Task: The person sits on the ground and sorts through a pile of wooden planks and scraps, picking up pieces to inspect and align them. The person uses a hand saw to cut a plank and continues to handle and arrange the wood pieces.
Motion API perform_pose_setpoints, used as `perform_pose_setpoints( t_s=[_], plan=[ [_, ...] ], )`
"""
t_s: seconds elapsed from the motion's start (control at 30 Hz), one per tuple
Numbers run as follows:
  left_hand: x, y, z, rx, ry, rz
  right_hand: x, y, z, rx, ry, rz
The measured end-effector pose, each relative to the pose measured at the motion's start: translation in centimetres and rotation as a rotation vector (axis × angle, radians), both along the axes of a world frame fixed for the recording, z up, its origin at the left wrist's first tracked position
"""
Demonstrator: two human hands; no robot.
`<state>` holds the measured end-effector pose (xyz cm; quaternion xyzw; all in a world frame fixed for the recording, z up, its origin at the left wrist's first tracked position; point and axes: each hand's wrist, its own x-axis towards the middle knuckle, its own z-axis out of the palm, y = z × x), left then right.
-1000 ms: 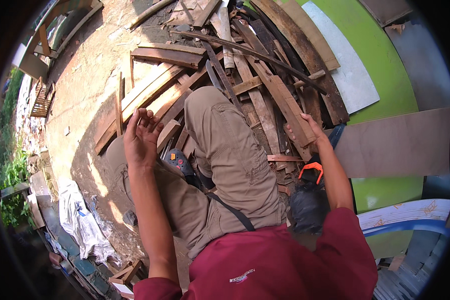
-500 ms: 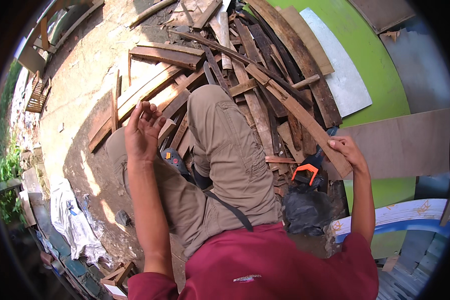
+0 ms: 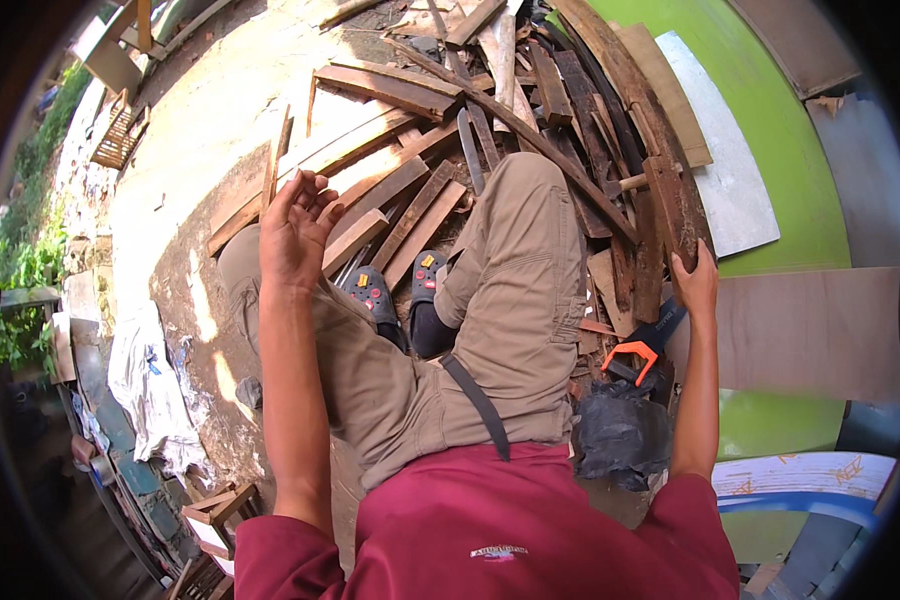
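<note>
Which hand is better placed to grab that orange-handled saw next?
Probably the right hand: though it's at the wooden plank, the handsaw is close by. The left hand looks empty but is across the legs.

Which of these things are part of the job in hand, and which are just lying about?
Job in hand:
brown plank, right hand at its lower end
perhaps orange-handled saw, nearby, untouched

Apparently lying about:
crumpled black plastic
crumpled white material
pale flat sheet

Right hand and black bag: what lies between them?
In the head view, the saw lies between the right hand and the black bag.
</note>
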<state>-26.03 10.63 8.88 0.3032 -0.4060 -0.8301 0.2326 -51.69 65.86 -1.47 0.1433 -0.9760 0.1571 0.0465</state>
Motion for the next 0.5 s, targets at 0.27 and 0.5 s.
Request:
perform_pose_setpoints(
  t_s=[0.27, 0.5],
  plan=[
    [8.1, -1.9, 3.3, -0.101, -0.010, 0.197, 0.1, -23.1, 2.8, -0.712, 0.121, 0.313],
    [13.4, -4.0, 8.2, -0.329, -0.101, 0.254, 7.9, -36.2, -2.9, -0.879, -0.558, 0.639]
  ],
)
